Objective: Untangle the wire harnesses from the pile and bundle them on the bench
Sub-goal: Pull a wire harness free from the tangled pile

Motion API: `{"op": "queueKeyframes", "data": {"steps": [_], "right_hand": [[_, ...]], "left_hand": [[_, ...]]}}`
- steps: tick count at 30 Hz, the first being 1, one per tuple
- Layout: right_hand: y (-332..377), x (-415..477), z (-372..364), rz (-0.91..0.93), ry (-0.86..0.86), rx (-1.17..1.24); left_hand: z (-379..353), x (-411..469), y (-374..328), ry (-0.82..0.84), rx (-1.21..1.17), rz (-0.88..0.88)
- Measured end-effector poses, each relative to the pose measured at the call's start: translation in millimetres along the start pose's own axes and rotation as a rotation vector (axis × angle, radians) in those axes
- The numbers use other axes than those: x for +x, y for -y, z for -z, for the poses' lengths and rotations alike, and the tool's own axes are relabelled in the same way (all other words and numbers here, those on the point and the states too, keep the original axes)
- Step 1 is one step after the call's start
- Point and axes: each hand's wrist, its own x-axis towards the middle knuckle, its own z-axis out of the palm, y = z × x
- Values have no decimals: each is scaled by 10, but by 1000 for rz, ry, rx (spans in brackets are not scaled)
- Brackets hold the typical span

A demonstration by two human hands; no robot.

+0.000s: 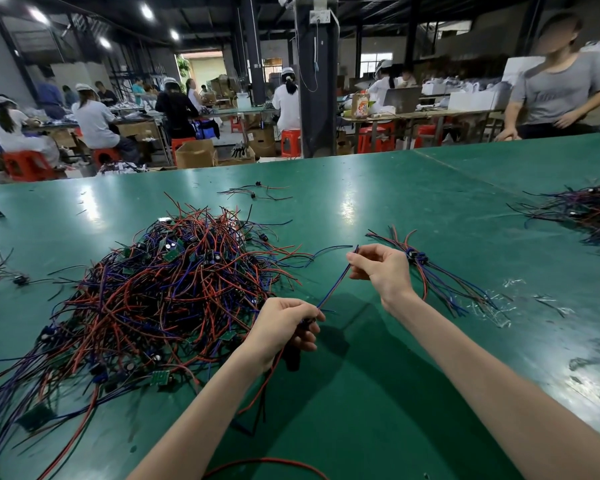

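I watch from remote. Both hands are over the green bench (413, 209), apart from each other, w/ one harness (336, 279) stretched btw them. The left hand (284, 327) is low, just beside the right edge of the pile (174, 289). Its fingers curl round the dark end of the harness, and red + black leads hang from under this hand down to the bench. The right hand (383, 268) is higher and farther from me. Its thumb and forefinger pinch the blue lead near its tip, so the lead runs straight and slanted btw the hands.

The pile is a big tangle of red, blue and black wires w/ small green circuit boards in it. The print on the boards is too small to read.

The bundle (418, 256) lies on the bench just right of the right hand, the connectors together and the wires fanning out to both sides. Clear plastic scraps (499, 306) lie near it.

Far right is a second pile (589, 213), cut by the frame edge. A few loose harnesses (257, 192) lie behind the main pile.

Across the bench stands a person (558, 95) in a grey T-shirt. The shirt has writing, but it is too blurred to read. A carton (361, 105) w/ colour print stands on a back table; I cannot read its text.
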Motion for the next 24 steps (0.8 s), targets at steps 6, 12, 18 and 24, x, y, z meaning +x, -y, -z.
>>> {"op": "queueKeyframes", "data": {"steps": [6, 12, 18, 24], "right_hand": [[34, -5, 18, -31, 15, 41], [110, 13, 58, -245, 88, 287], [115, 80, 103, -425, 61, 385], [87, 83, 98, -611, 40, 633]], "left_hand": [[-17, -18, 5, 31, 58, -11], [-3, -38, -19, 23, 51, -25], [12, -31, -44, 6, -9, -32], [14, -27, -41, 31, -18, -38]]}}
